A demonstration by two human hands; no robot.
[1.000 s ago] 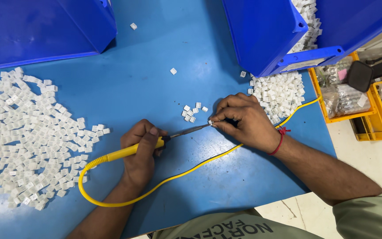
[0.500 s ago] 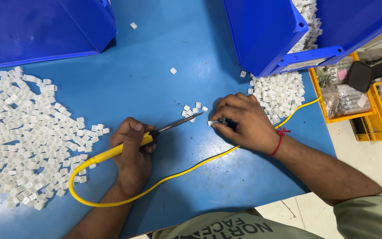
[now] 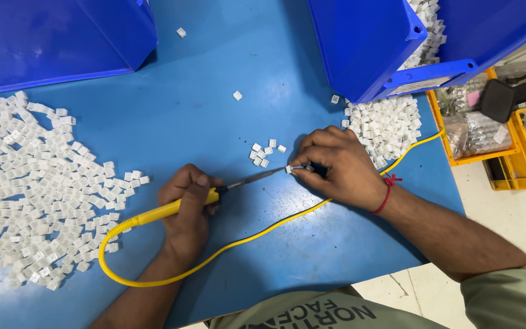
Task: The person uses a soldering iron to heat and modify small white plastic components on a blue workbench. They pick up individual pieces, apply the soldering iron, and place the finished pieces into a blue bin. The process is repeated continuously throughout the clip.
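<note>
Surface: blue, big pile at 9 o'clock.
Iron: left hand fingers clamped on handle.
Part: pinched by right hand fingers at tip, centre.
Risk: tip so near fingertips could likely burn them; cord might snag.

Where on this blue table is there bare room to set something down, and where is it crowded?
Bare table lies between the left blue bin and the right blue bin, above the hands. Another patch lies below the yellow cord. Crowded: the big white pile at left and the small pile by the right hand.
</note>
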